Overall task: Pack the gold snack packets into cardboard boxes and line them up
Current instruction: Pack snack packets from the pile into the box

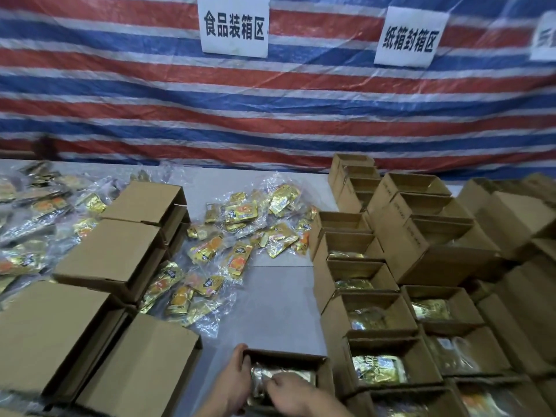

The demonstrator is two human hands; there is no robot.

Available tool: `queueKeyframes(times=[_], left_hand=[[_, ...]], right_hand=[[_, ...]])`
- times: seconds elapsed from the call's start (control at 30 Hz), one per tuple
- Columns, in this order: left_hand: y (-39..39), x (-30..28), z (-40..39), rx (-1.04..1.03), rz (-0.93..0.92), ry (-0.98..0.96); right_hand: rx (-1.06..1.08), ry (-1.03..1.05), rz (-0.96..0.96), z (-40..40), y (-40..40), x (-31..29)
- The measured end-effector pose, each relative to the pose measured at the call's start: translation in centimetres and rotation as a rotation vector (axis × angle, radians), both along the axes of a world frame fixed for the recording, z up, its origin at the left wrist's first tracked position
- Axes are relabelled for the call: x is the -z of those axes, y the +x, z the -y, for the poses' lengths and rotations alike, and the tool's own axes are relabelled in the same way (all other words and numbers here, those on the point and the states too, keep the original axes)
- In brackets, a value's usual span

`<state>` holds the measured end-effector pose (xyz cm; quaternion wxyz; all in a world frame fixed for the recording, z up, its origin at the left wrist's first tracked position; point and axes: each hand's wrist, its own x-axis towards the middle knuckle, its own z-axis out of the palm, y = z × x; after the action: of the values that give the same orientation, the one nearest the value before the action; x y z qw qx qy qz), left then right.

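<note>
An open cardboard box [285, 356] sits at the near edge of the table with gold snack packets [288, 376] inside. My left hand [231, 377] grips the box's left wall, fingers curled over its rim. My right hand [293, 394] reaches into the box and pinches a gold packet there. A loose heap of gold packets in clear wrap [237, 233] lies on the table's middle. Open boxes holding gold packets [373, 341] stand in rows on the right.
Stacks of flat and closed cardboard boxes [120, 257] fill the left side, with more wrapped packets [27, 224] behind them. Empty open boxes [421, 200] stand at the back right. A striped tarp with paper signs [234, 25] hangs behind the grey table [279, 302].
</note>
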<state>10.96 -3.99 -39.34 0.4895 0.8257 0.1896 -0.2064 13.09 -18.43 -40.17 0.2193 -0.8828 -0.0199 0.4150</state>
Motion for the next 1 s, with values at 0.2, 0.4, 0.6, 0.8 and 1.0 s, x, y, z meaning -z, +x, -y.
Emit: queueKeyframes(times=[0.2, 0.4, 0.6, 0.8, 1.0], left_hand=[[-0.6, -2.9, -0.8, -0.027, 0.071, 0.05], [-0.5, -6.9, -3.1, -0.084, 0.208, -0.028], [1.2, -13.8, -1.4, -0.042, 0.234, -0.127], [3.0, -19.4, 5.1, 0.054, 0.243, -0.22], [5.0, -21.4, 14.2, 0.11, 0.154, -0.321]], right_hand=[[0.015, -0.037, 0.662, 4.5, -1.2, -4.8], [0.402, 0.125, 0.543, 6.9, -2.1, -9.4], [0.615, 0.253, 0.607, 6.4, -1.5, -13.0], [0.702, 0.139, 0.696, 12.8, 0.2, -17.5], [0.856, 0.054, 0.753, 22.0, 1.1, -20.3]])
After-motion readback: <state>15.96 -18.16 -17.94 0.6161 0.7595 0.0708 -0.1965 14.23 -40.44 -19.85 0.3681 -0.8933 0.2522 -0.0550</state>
